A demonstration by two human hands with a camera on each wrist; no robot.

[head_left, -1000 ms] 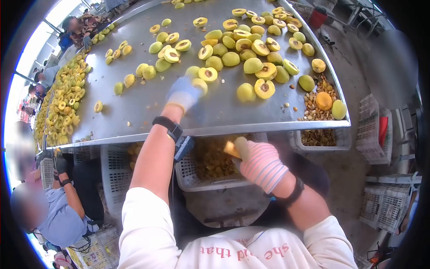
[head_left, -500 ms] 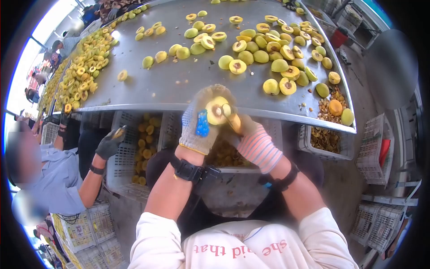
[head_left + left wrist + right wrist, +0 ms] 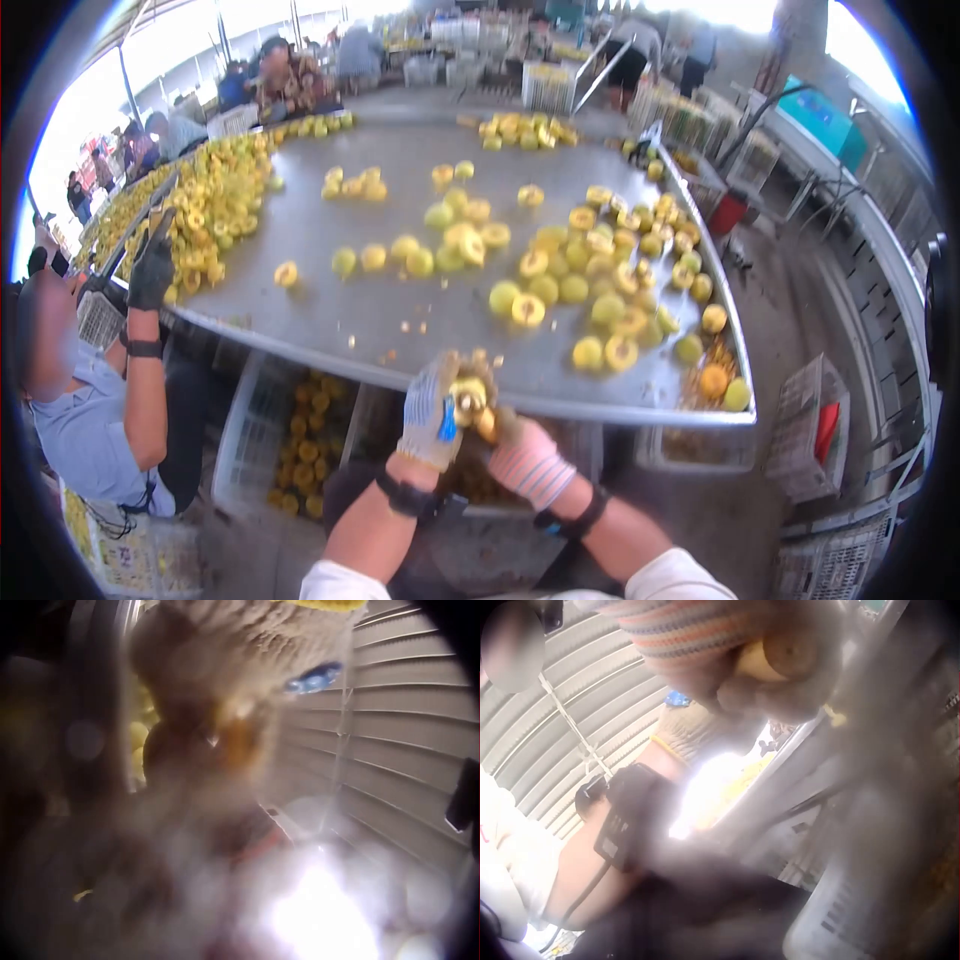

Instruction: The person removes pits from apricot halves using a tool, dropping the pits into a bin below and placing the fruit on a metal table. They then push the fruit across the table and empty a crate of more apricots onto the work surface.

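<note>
the fruit [image 3: 468, 390] is in the left hand [image 3: 430, 418], gloved fingers curled round it, by the near edge of the table [image 3: 325, 305]. the right hand [image 3: 532, 466], in a striped glove, grips the tool [image 3: 487, 425] beside it; blur hides whether its tip touches the fruit. halves [image 3: 528, 311] lie scattered beyond. a crate [image 3: 238, 440] stands below, left; a person [image 3: 90, 420] sits further left.

Fruit [image 3: 528, 310] on table [image 3: 325, 300] — crates [image 3: 243, 435] below
</note>
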